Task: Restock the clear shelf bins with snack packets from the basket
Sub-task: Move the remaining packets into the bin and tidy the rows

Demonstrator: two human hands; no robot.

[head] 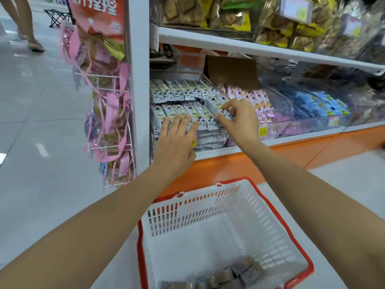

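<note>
Now the right hand (pixel 239 122) pinches a white cartoon-printed snack packet (pixel 214 104) at the right end of the clear plastic shelf bin (pixel 212 140); the left hand (pixel 177 142), grip spread flat, presses the front row (pixel 181 112). Forcing it in may buckle neighbours.

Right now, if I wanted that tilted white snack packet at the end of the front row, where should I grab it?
Pinch the white packet by its near short end, coming from above and in front, as the right hand does. The neighbouring packets block its long sides; that raised end looks free.
</note>
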